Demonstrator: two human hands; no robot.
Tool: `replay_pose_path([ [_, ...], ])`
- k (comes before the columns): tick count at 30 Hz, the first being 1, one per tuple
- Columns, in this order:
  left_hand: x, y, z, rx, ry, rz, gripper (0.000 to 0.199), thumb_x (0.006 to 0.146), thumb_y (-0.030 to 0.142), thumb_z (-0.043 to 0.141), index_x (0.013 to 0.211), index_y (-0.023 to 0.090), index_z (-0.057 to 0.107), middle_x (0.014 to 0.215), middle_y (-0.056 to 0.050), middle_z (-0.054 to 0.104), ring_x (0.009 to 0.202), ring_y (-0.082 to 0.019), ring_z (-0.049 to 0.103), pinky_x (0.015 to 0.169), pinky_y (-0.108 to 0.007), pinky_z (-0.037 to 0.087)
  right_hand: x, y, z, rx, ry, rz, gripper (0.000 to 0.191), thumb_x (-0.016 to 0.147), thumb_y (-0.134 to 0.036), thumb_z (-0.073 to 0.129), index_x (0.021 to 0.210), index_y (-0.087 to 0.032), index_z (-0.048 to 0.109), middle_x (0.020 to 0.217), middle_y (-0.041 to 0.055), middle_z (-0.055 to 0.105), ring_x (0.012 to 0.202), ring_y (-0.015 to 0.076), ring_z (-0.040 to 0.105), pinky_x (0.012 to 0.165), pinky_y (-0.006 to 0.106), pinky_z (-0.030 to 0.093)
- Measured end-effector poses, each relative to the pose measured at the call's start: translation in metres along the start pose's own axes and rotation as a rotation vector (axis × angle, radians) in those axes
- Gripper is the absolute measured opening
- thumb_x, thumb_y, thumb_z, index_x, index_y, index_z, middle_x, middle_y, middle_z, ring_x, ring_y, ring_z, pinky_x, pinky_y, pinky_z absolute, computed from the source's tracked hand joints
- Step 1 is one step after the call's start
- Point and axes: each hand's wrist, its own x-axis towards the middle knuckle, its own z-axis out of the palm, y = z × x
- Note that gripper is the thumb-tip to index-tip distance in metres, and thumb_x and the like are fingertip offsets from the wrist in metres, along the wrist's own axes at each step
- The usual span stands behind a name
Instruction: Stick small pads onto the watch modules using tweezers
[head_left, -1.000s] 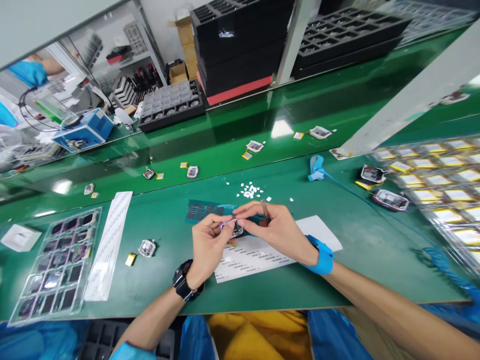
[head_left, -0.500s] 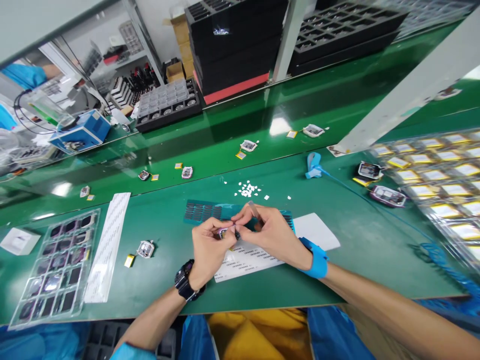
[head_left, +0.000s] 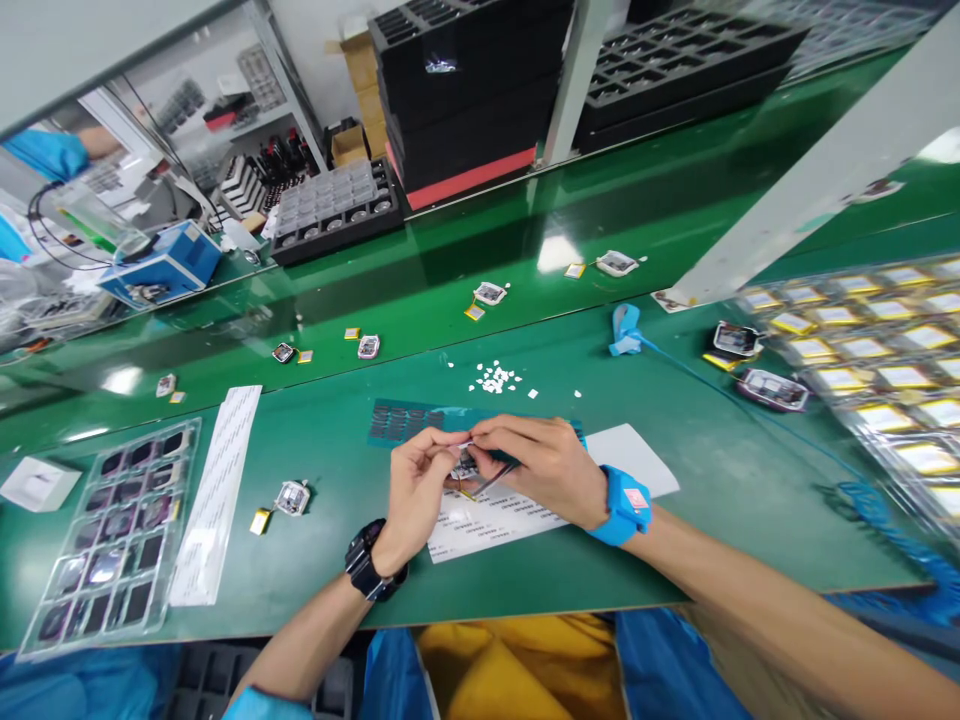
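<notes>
My left hand [head_left: 416, 490], with a black watch on its wrist, pinches a small square watch module [head_left: 465, 466] above a white label sheet [head_left: 517, 500]. My right hand [head_left: 544, 465], wearing a blue wrist strap [head_left: 622, 503], holds metal tweezers [head_left: 491, 480] laid low, their tips at the module. A thin white strip [head_left: 459, 446] sticks out between my fingertips. Behind my hands lies a teal sheet of dark stickers [head_left: 409, 420]. Another module with a yellow battery [head_left: 281, 503] rests to the left.
A clear tray of dark parts [head_left: 112, 535] and a white strip [head_left: 214, 490] lie at left. White scraps [head_left: 495, 378] are scattered beyond my hands. Trays of yellow batteries [head_left: 877, 350] fill the right. Several modules sit on the conveyor belt [head_left: 450, 270]; black trays [head_left: 465, 90] are stacked behind.
My right hand has turned over, bringing the tweezers from upright down to lie flat with tips at the module. My left hand keeps its grip on the module.
</notes>
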Motion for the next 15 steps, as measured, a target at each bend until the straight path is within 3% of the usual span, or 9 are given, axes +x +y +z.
replay_pose_path([
  [4, 0.001, 0.0, 0.001, 0.012, -0.07, 0.03, 0.02, 0.073, 0.029, 0.077, 0.086, 0.015, 0.072, 0.076, -0.004, 0.075, 0.062, -0.014, 0.068, 0.058, -0.025, 0.06, -0.001, 0.004, 0.0, -0.033, -0.018, -0.016, 0.023, 0.099, -0.018, 0.053, 0.082, -0.021, 0.069, 0.091, 0.0047, 0.076, 0.076, 0.0161, 0.072, 0.06, 0.025, 0.056],
  [7, 0.005, 0.001, -0.001, 0.137, -0.087, 0.118, 0.03, 0.076, 0.028, 0.077, 0.104, 0.018, 0.072, 0.098, -0.008, 0.079, 0.076, -0.019, 0.073, 0.07, -0.03, 0.062, 0.004, 0.01, -0.007, 0.155, 0.026, 0.178, 0.027, 0.102, -0.037, 0.051, 0.092, -0.023, 0.072, 0.099, 0.0065, 0.076, 0.089, 0.0199, 0.072, 0.076, 0.032, 0.06],
  [9, 0.01, 0.001, -0.005, 0.334, -0.042, 0.27, 0.025, 0.082, 0.024, 0.071, 0.107, 0.022, 0.073, 0.104, -0.007, 0.078, 0.087, -0.021, 0.074, 0.082, -0.033, 0.06, 0.008, 0.013, -0.014, 0.329, 0.038, 0.356, 0.05, 0.103, -0.055, 0.04, 0.084, -0.021, 0.072, 0.1, 0.0082, 0.074, 0.087, 0.0207, 0.071, 0.078, 0.035, 0.06],
  [11, 0.014, 0.002, -0.009, 0.526, 0.029, 0.447, 0.016, 0.088, 0.02, 0.063, 0.099, 0.023, 0.074, 0.103, -0.007, 0.077, 0.094, -0.022, 0.072, 0.092, -0.035, 0.056, 0.009, 0.016, -0.021, 0.479, -0.018, 0.493, 0.072, 0.1, -0.069, 0.025, 0.069, -0.02, 0.068, 0.088, 0.0082, 0.072, 0.077, 0.0184, 0.068, 0.072, 0.032, 0.058],
  [13, 0.017, 0.004, -0.014, 0.67, 0.122, 0.555, 0.014, 0.09, 0.019, 0.059, 0.094, 0.022, 0.072, 0.102, -0.008, 0.076, 0.101, -0.024, 0.069, 0.094, -0.036, 0.053, 0.006, 0.017, -0.024, 0.613, -0.139, 0.569, 0.08, 0.096, -0.075, 0.018, 0.061, -0.019, 0.062, 0.075, 0.0065, 0.066, 0.067, 0.0155, 0.063, 0.065, 0.029, 0.055],
  [15, 0.019, 0.007, -0.019, 0.764, 0.249, 0.557, 0.008, 0.091, 0.022, 0.06, 0.095, 0.021, 0.067, 0.1, -0.01, 0.075, 0.101, -0.025, 0.068, 0.088, -0.035, 0.053, 0.0, 0.017, -0.024, 0.709, -0.264, 0.599, 0.075, 0.094, -0.077, 0.028, 0.064, -0.019, 0.063, 0.073, 0.0051, 0.064, 0.062, 0.0144, 0.061, 0.06, 0.028, 0.054],
])
